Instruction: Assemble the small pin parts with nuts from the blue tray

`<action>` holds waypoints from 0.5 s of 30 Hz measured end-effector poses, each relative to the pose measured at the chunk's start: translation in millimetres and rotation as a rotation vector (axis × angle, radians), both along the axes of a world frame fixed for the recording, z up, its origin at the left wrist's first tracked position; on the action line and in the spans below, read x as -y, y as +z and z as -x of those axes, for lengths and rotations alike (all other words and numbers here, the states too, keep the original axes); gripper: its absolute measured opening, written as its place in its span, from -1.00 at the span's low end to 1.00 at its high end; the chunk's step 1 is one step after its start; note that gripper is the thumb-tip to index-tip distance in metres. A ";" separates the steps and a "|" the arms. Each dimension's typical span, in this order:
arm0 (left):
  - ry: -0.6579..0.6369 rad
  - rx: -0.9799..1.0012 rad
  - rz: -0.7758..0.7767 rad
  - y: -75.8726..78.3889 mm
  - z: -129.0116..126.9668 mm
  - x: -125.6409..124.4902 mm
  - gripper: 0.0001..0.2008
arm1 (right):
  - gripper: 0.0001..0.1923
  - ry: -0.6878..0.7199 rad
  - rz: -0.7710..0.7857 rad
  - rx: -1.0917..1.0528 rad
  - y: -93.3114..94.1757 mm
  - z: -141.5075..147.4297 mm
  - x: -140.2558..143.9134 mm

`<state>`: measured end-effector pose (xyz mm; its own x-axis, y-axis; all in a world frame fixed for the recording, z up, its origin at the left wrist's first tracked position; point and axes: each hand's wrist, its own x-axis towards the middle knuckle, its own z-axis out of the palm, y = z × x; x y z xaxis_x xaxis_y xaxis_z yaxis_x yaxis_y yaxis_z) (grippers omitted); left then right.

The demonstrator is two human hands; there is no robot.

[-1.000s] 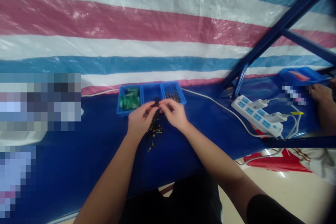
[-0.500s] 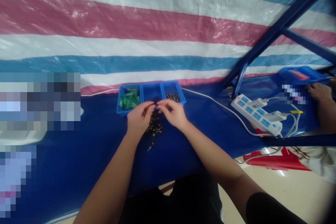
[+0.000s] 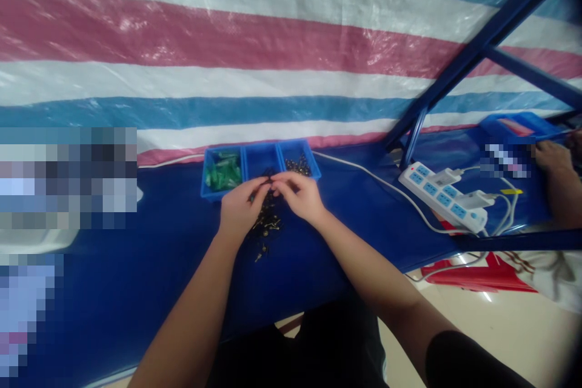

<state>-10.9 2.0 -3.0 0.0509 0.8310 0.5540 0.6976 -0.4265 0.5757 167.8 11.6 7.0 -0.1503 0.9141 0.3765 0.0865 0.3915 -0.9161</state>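
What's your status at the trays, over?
Left hand and right hand pinch a small dark part together. Loose metal parts beneath on blue cloth. Nothing blocking.

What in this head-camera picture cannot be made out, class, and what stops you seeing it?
- Tiny dark part pinched between left hand and right hand: too small, fingers cover it.
- Loose brass-coloured pieces on blue table cover: too small to identify.
- Left-side items: pixelated.
- Another person's hand: cut by right edge.

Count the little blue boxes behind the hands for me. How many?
3, side by side: the left box holds green pieces, the middle box looks nearly bare, the right box holds small dark pieces.
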 end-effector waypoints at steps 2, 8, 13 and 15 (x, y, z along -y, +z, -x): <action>-0.010 0.004 -0.006 1.0 0.0 0.3 -0.74 | -0.74 0.030 -0.026 0.037 0.3 -0.1 0.3; 0.006 0.080 0.088 1.4 -0.4 1.5 -0.73 | -0.42 0.050 0.053 -0.052 -6.1 4.2 -1.5; 0.082 0.100 0.061 2.1 1.7 -0.6 -0.71 | -0.72 -0.013 0.072 0.108 0.9 -7.3 -5.3; 0.108 0.075 0.027 4.2 3.0 -1.4 -0.71 | -0.77 0.061 0.066 0.306 5.9 -15.6 -7.2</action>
